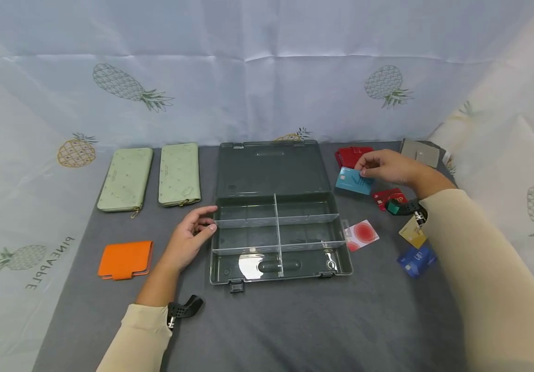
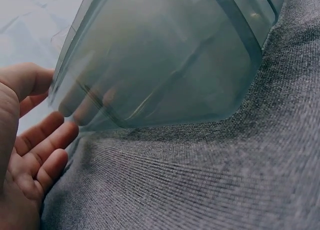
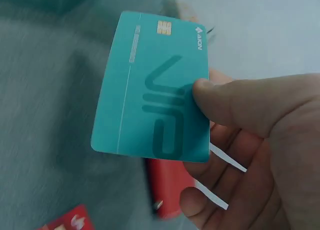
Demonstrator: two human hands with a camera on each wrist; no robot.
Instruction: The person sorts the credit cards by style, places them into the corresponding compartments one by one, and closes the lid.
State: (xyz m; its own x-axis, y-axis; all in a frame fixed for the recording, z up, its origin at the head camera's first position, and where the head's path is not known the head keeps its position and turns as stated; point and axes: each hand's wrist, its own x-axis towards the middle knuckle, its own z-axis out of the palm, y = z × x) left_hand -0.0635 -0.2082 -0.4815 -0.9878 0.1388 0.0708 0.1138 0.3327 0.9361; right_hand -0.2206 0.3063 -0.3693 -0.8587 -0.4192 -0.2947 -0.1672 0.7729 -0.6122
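A teal bank card (image 1: 353,181) is pinched between the thumb and fingers of my right hand (image 1: 387,166), raised above the cloth on the right. Its chip and line pattern face the camera in the right wrist view, where the card (image 3: 155,90) hides part of a red wallet. My left hand (image 1: 191,235) rests at the left side of a dark translucent divider box (image 1: 278,227), fingers loosely bent. Up close in the left wrist view, fingertips are right at the box wall (image 2: 170,65). The box lies with its lid (image 1: 271,170) folded back, and its compartments hold nothing.
Two pale green wallets (image 1: 127,178) and an orange wallet (image 1: 124,260) lie left. At right are a red wallet (image 1: 347,155), a grey wallet (image 1: 419,153), and red (image 1: 387,196), white-and-red (image 1: 362,235), gold (image 1: 412,232) and blue (image 1: 416,261) cards. A pineapple-print curtain (image 1: 248,93) hangs behind.
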